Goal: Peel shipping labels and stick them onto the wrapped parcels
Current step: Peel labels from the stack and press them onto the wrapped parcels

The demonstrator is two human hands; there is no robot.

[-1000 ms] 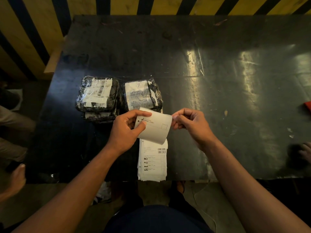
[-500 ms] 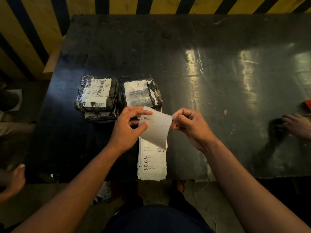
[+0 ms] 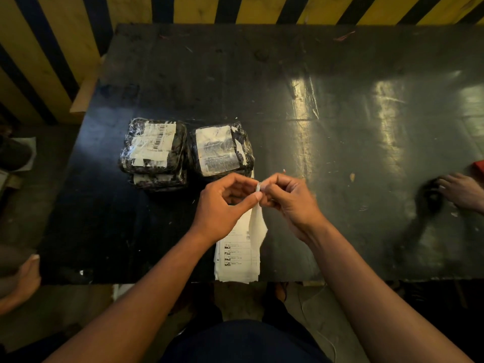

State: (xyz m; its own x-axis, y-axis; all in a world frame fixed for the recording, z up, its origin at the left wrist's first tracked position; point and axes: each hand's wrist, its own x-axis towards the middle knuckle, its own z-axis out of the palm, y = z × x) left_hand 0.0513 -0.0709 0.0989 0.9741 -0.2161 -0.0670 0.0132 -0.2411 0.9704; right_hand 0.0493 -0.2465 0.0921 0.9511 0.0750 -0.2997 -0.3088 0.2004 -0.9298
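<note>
A white label sheet point(image 3: 256, 223) hangs edge-on between my hands, above the stack of shipping labels point(image 3: 237, 260) at the table's near edge. My left hand point(image 3: 222, 205) pinches its top corner with thumb and forefinger. My right hand point(image 3: 286, 197) pinches the same corner from the other side, fingertips touching the left ones. Beyond my hands lie two plastic-wrapped dark parcels: the left parcel point(image 3: 153, 148) tops a small pile and carries a barcode label, the right parcel point(image 3: 221, 150) shows a white panel.
The dark metal table point(image 3: 314, 106) runs far to the right. Another person's hand point(image 3: 462, 191) rests on it at the right edge, next to a red object point(image 3: 479, 167). A yellow-and-black striped wall stands behind. Someone's fingers point(image 3: 21, 281) show at the lower left.
The label sheet was held flat and facing me; now it hangs down edge-on. Both hands have drawn together at its top corner. The other person's hand has slid further onto the table.
</note>
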